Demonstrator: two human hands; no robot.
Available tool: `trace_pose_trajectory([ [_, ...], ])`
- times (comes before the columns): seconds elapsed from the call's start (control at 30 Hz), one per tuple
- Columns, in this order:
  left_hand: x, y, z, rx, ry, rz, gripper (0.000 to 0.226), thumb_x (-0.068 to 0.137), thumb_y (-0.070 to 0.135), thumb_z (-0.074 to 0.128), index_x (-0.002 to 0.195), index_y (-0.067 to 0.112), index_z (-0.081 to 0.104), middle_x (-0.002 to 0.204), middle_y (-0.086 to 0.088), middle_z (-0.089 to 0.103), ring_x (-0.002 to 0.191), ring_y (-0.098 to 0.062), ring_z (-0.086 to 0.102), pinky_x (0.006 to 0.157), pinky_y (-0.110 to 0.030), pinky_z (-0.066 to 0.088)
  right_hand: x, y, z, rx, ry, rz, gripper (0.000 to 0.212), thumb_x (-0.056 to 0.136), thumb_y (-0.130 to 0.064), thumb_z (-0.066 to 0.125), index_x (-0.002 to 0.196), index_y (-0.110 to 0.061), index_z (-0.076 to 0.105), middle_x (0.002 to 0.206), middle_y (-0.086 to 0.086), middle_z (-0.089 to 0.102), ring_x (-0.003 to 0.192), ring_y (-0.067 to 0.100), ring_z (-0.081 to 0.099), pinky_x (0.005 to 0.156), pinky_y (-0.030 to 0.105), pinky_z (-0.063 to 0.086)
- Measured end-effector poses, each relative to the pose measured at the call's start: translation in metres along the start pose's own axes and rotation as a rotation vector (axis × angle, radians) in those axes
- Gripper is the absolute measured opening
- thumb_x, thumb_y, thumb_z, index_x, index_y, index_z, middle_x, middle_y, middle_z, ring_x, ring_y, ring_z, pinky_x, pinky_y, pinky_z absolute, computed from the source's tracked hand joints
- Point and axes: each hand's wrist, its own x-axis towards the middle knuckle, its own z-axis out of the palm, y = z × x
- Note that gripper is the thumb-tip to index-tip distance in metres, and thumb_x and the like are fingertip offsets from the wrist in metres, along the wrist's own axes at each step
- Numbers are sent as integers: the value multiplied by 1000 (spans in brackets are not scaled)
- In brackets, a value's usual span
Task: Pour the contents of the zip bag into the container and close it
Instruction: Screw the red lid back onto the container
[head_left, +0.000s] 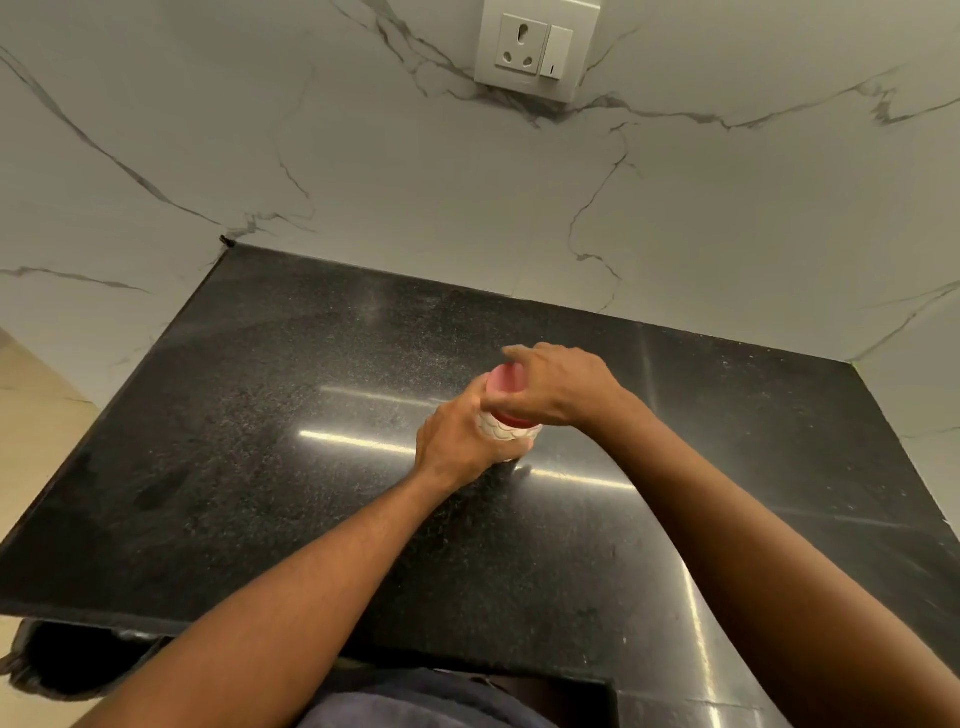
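A small container (497, 427) with a white scale-patterned body stands on the black granite counter (260, 467) near its middle. A red lid (506, 382) sits on top of it. My left hand (452, 441) wraps around the container's body from the left. My right hand (561, 384) lies over the lid from the right, fingers curled around its rim. Most of the container is hidden by both hands. No zip bag is in view.
A white marble wall rises behind the counter, with a socket and switch plate (535, 47) high up. The counter's left edge (104, 405) drops to a beige floor. A dark opening lies below the counter's front edge.
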Motion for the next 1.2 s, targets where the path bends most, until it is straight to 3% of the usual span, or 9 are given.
trace_pose_trajectory([
  [0.07,1,0,0,-2,-9,19,87,61,73,82,136,48,45,115,17,73,101,-10,70,84,-36,59,-7,-1,-1,58,-98,-115,86,81,-56,75,155,-38,36,144,4,54,118,26,62,80,34,48],
  [0.17,1,-1,0,-5,-1,14,87,60,76,81,135,49,45,115,19,72,101,-9,70,87,-39,60,-11,1,1,67,-43,-102,87,77,-38,82,153,-44,40,139,2,52,108,21,59,73,29,46],
  [0.3,1,-2,0,-9,-12,25,91,59,75,81,138,53,41,119,18,72,105,-10,69,90,-42,61,-9,3,2,62,11,-40,90,69,-51,86,149,-39,46,131,3,54,95,14,49,71,29,43],
  [0.7,4,-7,1,2,-12,55,95,60,73,81,142,51,38,123,14,72,103,-11,67,88,-40,60,-4,8,8,145,63,-35,92,63,-59,88,145,-31,57,126,-1,62,97,10,45,74,28,43],
  [0.87,4,-7,-3,-73,-93,55,106,61,64,90,150,44,37,135,9,67,121,-19,65,97,-45,58,-14,14,36,227,91,50,119,62,-71,82,159,-33,25,145,2,51,118,26,61,89,42,53],
  [0.97,-2,-18,-5,-190,-159,-17,137,57,54,99,165,33,18,162,2,48,145,-19,49,118,-49,45,-30,19,73,597,187,156,135,56,-71,85,163,-30,14,160,2,40,137,26,52,105,45,47],
  [1.07,-8,-34,1,-203,-150,8,109,63,48,96,155,40,38,144,22,58,128,14,53,113,-33,49,-41,12,111,1034,254,162,111,63,-53,95,153,-38,33,152,-13,50,133,0,52,112,33,47],
  [1.13,-10,-37,3,-180,-115,36,83,70,47,90,143,43,51,130,29,60,111,28,52,102,-16,49,-43,4,128,1110,321,138,91,70,-45,95,140,-52,38,132,-33,52,118,-21,53,96,10,50],
  [1.2,-7,-35,0,-168,-82,32,70,78,41,87,140,41,55,125,27,60,104,30,53,88,1,44,-41,0,131,1152,366,139,88,71,-45,94,139,-49,39,126,-38,51,113,-30,50,86,-1,45],
])
